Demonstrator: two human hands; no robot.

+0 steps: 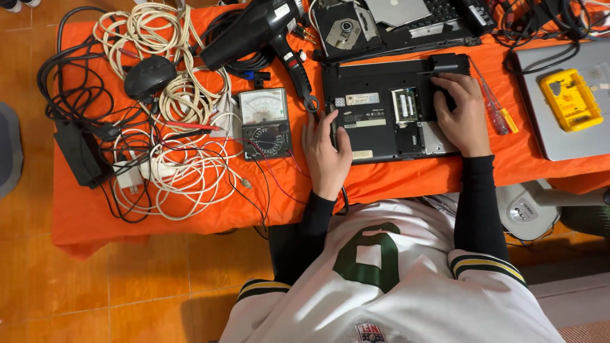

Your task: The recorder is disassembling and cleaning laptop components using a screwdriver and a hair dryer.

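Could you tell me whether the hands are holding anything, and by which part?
Nothing is lifted: the left hand rests on the upturned black laptop's left edge, the right hand on its right side.

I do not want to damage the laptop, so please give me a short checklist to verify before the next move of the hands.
1. Laptop lies flat, underside up, on the orange cloth: ok.
2. Left hand steadies its left edge: ok.
3. Right hand rests at the right rear corner: ok.
4. Memory bay open, modules visible: ok.
5. Battery removed: cannot tell.
6. Screwdrivers lie beside the right hand: ok.
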